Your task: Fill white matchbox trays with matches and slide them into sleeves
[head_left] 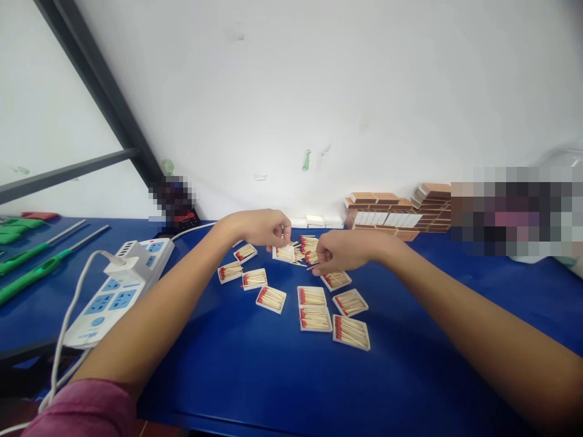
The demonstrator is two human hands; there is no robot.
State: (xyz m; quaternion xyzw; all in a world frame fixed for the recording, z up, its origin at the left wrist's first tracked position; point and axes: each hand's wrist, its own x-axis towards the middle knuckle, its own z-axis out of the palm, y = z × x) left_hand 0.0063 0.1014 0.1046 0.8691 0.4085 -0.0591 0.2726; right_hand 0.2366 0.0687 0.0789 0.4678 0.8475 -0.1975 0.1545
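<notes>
Left hand point(268, 226), matches point(308, 249), right hand point(342, 250) perhaps pinching 1

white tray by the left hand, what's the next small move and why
Probably fill the white tray further from the match pile: it looks less neatly filled than the nearer trays, the left hand is at it, and the right hand is beside the pile.

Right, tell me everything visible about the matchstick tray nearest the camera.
The tray is shallow, white, open-topped and rectangular, seemingly cardboard, lying flat on the blue table, slightly turned. Matches fill it side by side: pale sticks, red heads toward the picture's left. Other trays sit close by; neither the left hand nor the right hand touches it.
</notes>
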